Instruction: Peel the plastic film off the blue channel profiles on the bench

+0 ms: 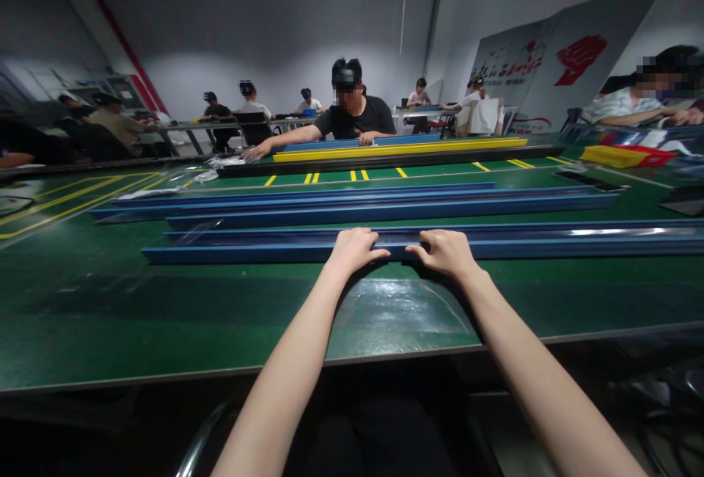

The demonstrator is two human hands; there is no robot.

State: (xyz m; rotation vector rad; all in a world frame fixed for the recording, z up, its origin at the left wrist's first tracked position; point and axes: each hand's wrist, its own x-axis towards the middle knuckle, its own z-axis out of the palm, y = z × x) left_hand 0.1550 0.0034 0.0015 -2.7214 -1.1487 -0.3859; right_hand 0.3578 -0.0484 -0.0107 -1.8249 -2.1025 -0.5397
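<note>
A long blue channel profile with upright side walls lies across the green table in front of me. My left hand is closed over its near wall, thumb along the front face and fingers curled inside. A short gap to the right, my right hand grips the same wall in a like way, thumb pointing left. Both sets of fingertips are partly hidden in the channel. Between my forearms, a clear plastic strip lies flat along the table's near side.
Beyond it lie more blue channels, then a yellow channel and a black one near a co-worker across the table. A yellow and red tray stands far right. The green table's edge is close to me.
</note>
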